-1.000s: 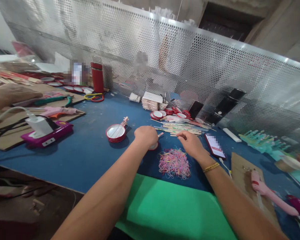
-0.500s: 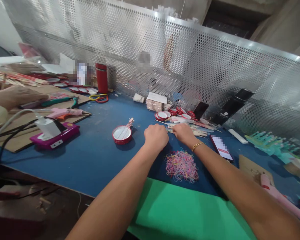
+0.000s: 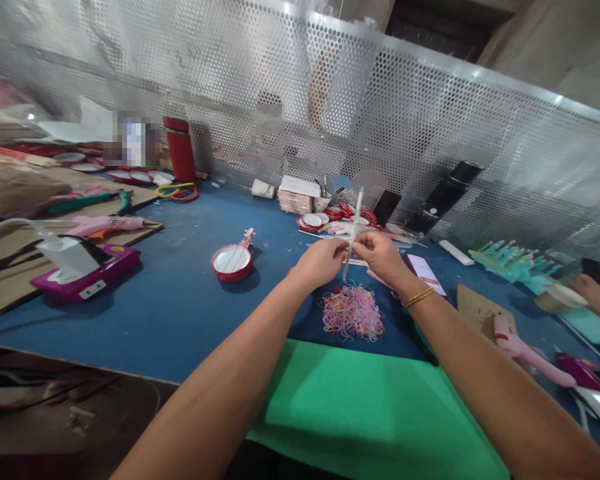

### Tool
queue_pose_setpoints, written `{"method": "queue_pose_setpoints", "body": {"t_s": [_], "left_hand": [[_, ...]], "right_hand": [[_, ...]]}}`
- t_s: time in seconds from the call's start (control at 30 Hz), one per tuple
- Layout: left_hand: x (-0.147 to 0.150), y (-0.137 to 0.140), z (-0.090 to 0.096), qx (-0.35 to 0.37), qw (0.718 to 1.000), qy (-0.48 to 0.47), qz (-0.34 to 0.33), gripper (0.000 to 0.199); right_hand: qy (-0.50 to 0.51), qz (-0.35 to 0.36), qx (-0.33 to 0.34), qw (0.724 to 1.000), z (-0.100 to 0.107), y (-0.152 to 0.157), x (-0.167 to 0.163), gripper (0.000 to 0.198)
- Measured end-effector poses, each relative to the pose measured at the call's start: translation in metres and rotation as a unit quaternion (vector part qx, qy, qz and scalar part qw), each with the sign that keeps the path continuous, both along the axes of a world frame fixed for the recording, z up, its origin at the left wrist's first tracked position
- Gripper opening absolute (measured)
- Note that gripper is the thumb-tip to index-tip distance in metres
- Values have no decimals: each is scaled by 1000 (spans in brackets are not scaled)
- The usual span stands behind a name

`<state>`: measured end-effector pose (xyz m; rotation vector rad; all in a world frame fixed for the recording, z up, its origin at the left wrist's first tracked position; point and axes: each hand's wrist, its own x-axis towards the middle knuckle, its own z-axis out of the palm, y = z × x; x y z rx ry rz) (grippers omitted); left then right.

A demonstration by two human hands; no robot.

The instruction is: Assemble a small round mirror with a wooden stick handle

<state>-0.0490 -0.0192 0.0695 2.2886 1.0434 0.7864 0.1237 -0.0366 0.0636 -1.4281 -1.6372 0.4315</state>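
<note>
A thin pale stick with a greenish tip stands nearly upright between my two hands. Fingers of my left hand close on it from one side. My right hand, with a gold bracelet at the wrist, pinches it from the other. Whether it is one stick or a few held together, I cannot tell. Just below lies a pile of coloured rubber bands on the blue table. To the left sits a small banjo-shaped piece with a red rim, white face and short neck.
Behind my hands are red-rimmed white discs and a stack of wrapped pieces. A phone and a pink glue gun lie right; a purple power strip lies left. Co-workers' hands show at both sides. Green cloth covers the front.
Half a second ago both hands were closed low over the sticks on the table. Now a stick is raised upright between them. The view has shifted to the right.
</note>
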Motion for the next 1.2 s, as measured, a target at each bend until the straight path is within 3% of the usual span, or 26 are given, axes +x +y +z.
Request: {"method": "queue_pose_setpoints", "body": {"t_s": [0.07,0.27,0.43,0.6,0.77,0.87,1.07,1.2], "left_hand": [[4,0,-3,-4,999,-35,-39,32],[11,10,-26,-40,991,-94,-88,31],[14,20,-37,-64,988,-137,-38,21],[11,22,-37,-75,983,-165,23,15],[9,20,-34,-63,985,-154,47,11],[10,19,-33,-55,983,-155,78,9],[13,22,-39,-76,972,-180,134,10],[14,23,-41,-65,971,-184,139,7]], "right_hand": [[64,-10,-29,997,-5,-12,-1,23],[99,-20,-73,992,-11,-22,-6,24],[111,10,-40,993,-14,-9,-11,19],[117,-21,0,993,-13,1,-14,23],[158,11,-37,987,-13,2,-24,24],[172,-6,-41,984,-18,4,-30,28],[-16,-31,59,998,-17,-2,-32,21],[-125,23,24,992,-8,-19,-33,11]]}}
